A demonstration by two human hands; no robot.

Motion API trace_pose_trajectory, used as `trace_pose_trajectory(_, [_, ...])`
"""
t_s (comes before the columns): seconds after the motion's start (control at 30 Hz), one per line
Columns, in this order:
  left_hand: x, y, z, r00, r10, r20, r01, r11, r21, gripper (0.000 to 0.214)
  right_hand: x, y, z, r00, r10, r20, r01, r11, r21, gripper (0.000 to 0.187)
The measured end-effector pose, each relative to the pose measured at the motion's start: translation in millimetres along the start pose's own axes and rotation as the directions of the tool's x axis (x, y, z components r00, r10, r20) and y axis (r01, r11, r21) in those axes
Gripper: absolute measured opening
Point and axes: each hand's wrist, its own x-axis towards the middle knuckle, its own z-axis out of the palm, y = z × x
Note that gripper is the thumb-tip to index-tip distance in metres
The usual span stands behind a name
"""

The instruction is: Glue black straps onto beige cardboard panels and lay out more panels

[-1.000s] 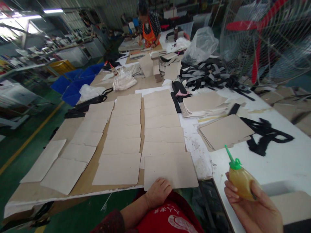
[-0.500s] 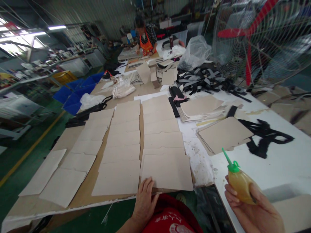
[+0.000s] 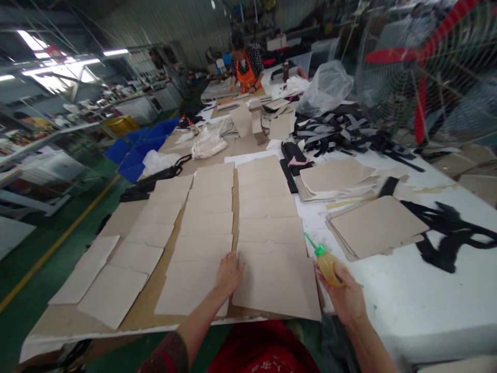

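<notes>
My right hand [image 3: 348,299] is wrapped around a squeeze bottle [image 3: 328,267] of yellowish liquid with a green nozzle. The bottle is tilted, its tip pointing up and left near the edge of the right column of grey-beige cardboard sheets [image 3: 272,287]. My left hand [image 3: 228,275] rests with fingers stretched out over the inner edge of the middle column of sheets [image 3: 194,290], beside the gap between the two columns. Both columns consist of several overlapping sheets. A further column of overlapping sheets [image 3: 112,295] lies at the left.
Stacked cardboard sheets [image 3: 378,225] and black fabric strips [image 3: 446,243] lie on the white table at right. Behind are a heap of black and grey strips [image 3: 341,127], a plastic bag [image 3: 328,85] and a large fan [image 3: 421,57]. A person in an orange apron [image 3: 247,76] works at the far end.
My left hand has moved forward and up along the sheets. My right hand has brought the bottle leftward and forward, close to the right column. The view has shifted slightly.
</notes>
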Motion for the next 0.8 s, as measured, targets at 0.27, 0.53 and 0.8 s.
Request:
trace_pose_trajectory(0.27, [15.0,2.6,-1.4,0.99,0.05,0.131,-0.052,0.999,0.005,0.056,19.4,30.5,13.4,0.953,-0.228,-0.198,0.156,0.933,-0.325,0.051])
trace_pose_trajectory(0.53, [26.3,3.9,-5.0,0.98,0.034,0.194,-0.031,0.999,-0.018,0.062,18.6,47.5,23.0,0.871,-0.311,-0.38,0.148,0.904,-0.401,0.062])
trace_pose_trajectory(0.8, [32.6,2.2,0.8,0.976,0.002,0.22,0.007,0.999,-0.043,0.058,39.7,60.6,27.5,0.817,-0.445,-0.367,0.2,0.815,-0.543,0.067])
